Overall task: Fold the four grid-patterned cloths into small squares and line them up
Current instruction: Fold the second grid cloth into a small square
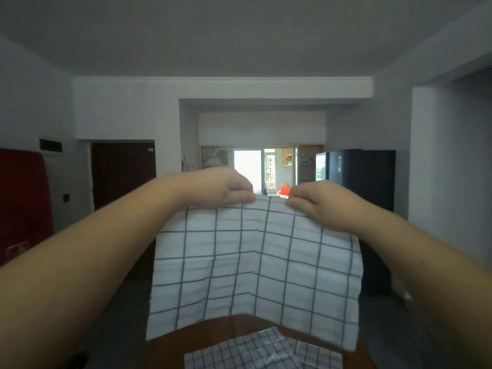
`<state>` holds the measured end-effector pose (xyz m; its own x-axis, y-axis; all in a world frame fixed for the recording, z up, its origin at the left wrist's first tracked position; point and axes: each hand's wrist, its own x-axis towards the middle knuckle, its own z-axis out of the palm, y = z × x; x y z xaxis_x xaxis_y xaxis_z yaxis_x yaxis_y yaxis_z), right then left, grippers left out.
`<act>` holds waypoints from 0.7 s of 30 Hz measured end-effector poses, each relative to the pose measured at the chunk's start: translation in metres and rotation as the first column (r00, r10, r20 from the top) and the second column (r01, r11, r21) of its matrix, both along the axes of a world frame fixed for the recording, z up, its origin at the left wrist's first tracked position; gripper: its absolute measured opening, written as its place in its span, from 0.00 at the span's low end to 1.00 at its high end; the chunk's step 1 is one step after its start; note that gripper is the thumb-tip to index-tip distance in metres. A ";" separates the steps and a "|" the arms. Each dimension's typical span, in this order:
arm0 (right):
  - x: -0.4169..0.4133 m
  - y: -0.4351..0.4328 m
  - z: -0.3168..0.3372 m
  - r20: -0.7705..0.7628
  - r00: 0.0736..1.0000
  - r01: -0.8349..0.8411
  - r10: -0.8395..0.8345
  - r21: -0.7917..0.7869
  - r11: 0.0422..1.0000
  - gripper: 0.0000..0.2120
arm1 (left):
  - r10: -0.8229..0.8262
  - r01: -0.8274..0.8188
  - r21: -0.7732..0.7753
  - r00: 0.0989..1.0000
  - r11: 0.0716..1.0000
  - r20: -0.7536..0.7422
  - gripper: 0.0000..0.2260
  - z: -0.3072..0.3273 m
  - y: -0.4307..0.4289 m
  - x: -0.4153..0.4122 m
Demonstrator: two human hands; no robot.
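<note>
A white cloth with a wide dark grid [253,267] hangs in the air in front of me, unfolded, with creases down its middle. My left hand [226,186] pinches its top edge left of centre. My right hand [316,201] pinches the same edge right of centre, a short gap between the two hands. The cloth's lower corners hang just above a brown wooden table [186,342]. On that table, at the bottom of the view, lie more white cloths with a finer grid [261,352], spread flat and overlapping; their near parts are cut off by the frame.
A room lies beyond: a red object [21,203] at the left, a dark door [122,174], a bright glass door [263,166] straight ahead and a black cabinet [364,177] at the right. Grey floor surrounds the table.
</note>
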<state>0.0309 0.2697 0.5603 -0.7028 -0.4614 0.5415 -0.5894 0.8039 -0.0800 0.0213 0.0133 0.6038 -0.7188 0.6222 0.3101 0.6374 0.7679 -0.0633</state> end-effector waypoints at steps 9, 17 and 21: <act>-0.017 0.036 -0.024 -0.035 0.983 0.182 -0.182 0.004 0.983 0.09 | 0.060 -0.063 0.045 0.996 0.997 0.071 0.20 -0.007 -0.037 -0.001; 0.000 -0.014 -0.035 -0.104 0.994 0.025 -0.032 -0.067 0.997 0.15 | 0.026 -0.025 -0.055 0.999 0.998 0.031 0.13 -0.022 0.008 -0.009; -0.002 -0.037 -0.034 -0.124 0.992 0.016 -0.018 -0.023 1.000 0.13 | -0.025 0.021 -0.133 0.999 0.991 -0.031 0.13 -0.025 0.030 -0.013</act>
<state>0.0288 0.2329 0.5263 -0.6370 -0.4369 0.6352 -0.5822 0.8127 -0.0249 0.0087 0.0429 0.5787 -0.6946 0.6758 0.2465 0.6509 0.7364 -0.1847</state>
